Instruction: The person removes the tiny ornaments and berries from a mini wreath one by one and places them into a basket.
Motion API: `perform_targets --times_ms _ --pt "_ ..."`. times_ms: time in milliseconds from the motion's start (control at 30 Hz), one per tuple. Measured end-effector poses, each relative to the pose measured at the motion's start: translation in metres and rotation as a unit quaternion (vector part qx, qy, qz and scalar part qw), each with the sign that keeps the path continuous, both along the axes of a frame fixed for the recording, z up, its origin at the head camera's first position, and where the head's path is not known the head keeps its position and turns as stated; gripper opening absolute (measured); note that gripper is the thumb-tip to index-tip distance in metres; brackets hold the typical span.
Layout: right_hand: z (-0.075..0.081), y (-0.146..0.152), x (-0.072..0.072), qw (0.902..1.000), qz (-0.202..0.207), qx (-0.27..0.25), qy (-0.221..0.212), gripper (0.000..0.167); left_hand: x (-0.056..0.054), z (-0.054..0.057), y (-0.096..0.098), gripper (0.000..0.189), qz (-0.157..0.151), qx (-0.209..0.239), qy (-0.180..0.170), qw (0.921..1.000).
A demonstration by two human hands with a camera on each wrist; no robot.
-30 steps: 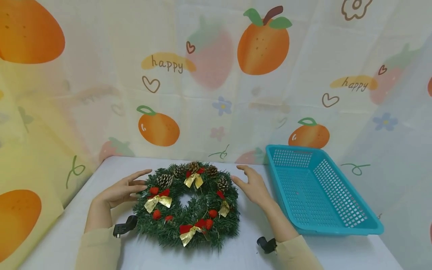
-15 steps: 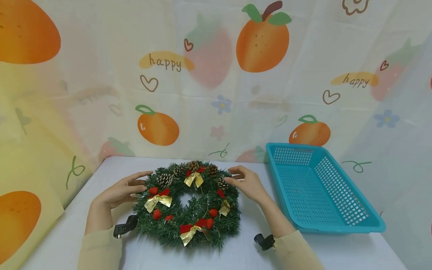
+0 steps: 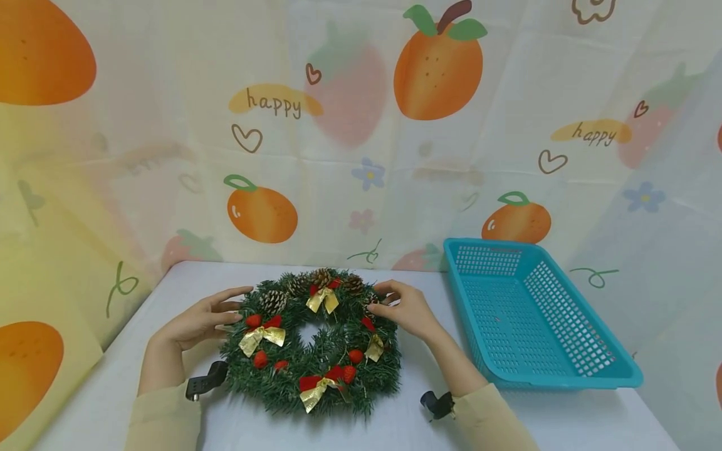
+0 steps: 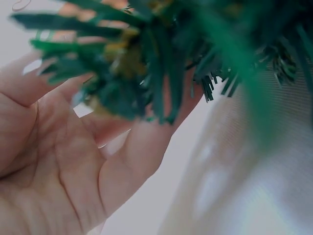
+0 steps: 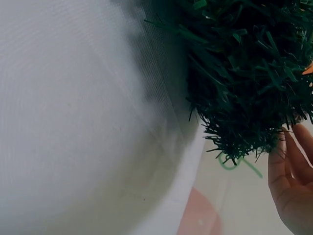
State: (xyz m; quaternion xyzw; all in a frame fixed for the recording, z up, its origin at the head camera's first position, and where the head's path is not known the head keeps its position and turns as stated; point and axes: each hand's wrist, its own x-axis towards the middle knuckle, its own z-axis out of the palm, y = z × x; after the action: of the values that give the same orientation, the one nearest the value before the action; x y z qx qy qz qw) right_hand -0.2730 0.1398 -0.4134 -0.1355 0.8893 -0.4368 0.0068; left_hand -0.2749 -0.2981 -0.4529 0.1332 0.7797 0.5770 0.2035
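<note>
Low centre in the head view, you have a bristly, plastic-looking wreath (image 3: 324, 349); its gold bows (image 3: 262, 337) look glossy and metallic, its pine cones (image 3: 274, 302) coarse and woody. At right, your basket (image 3: 502, 326) is smooth plastic; beneath lies matt cloth (image 3: 403, 410).

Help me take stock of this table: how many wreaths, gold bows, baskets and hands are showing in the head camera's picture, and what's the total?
Wreath: 1
Gold bows, all on the wreath: 4
Basket: 1
Hands: 2, the left hand and the right hand
Total: 8
</note>
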Motion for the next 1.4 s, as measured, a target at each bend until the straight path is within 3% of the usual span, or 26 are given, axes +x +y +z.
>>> perform_targets --times_ms 400,767,1400 --pt "-0.0045 -0.0021 0.0028 0.9996 -0.002 0.026 0.005 0.039 -0.0017 -0.0005 -0.0011 0.070 -0.005 -0.003 0.006 1.0000" --pt "-0.0065 -0.0023 0.0029 0.9999 0.003 0.008 0.015 0.032 -0.0008 -0.0024 -0.0028 0.070 -0.004 -0.002 -0.001 1.0000" --pt "-0.0055 -0.0009 0.0035 0.9986 -0.027 -0.014 0.042 0.030 -0.0013 0.0017 -0.0004 0.070 0.001 -0.002 -0.005 1.0000"
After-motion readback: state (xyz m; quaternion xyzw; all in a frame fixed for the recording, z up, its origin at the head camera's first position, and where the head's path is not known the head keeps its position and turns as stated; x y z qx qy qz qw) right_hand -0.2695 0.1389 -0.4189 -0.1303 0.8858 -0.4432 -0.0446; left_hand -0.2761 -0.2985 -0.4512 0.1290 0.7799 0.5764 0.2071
